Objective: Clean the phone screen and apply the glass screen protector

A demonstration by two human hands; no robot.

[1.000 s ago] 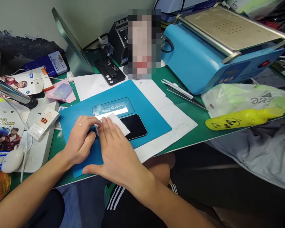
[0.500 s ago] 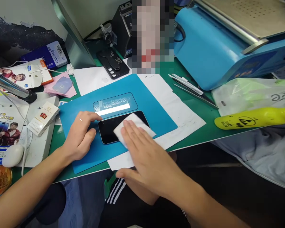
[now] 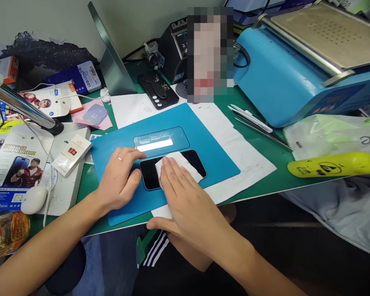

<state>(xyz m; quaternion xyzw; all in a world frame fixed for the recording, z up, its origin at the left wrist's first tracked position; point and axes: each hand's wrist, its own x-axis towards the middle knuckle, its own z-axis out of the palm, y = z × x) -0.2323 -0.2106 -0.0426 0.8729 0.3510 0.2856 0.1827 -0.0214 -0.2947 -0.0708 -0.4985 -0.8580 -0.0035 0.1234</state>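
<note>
Our green worktop (image 3: 274,154) runs across the frame. At the upper right sits a big blue machine (image 3: 274,82) with a flat metal top. Near the middle, white paper (image 3: 249,164) lies under our blue mat (image 3: 216,152) and sticks out past its edges. A yellow bottle (image 3: 342,163) lies on its side at the right.

Our right hand (image 3: 188,205) is in the middle, palm down. Its grip is not closed on anything: the fingers lie flat on a white wipe, and the thumb sticks out wide to the left. Our left hand (image 3: 120,181) is just left of it. Its grip is loose and half curled, with a gap between thumb and pointer, and we see nothing held in it. The pointer tip is by the top left corner of the black phone (image 3: 148,172), but we can't tell if it touches.

The phone lies on the mat in the middle of the frame. Just above it is a clear sheet (image 3: 181,137) with a dark edge. The white wipe (image 3: 189,164) has just slid back a bit to the left, so it covers the phone's middle and both ends show.
</note>
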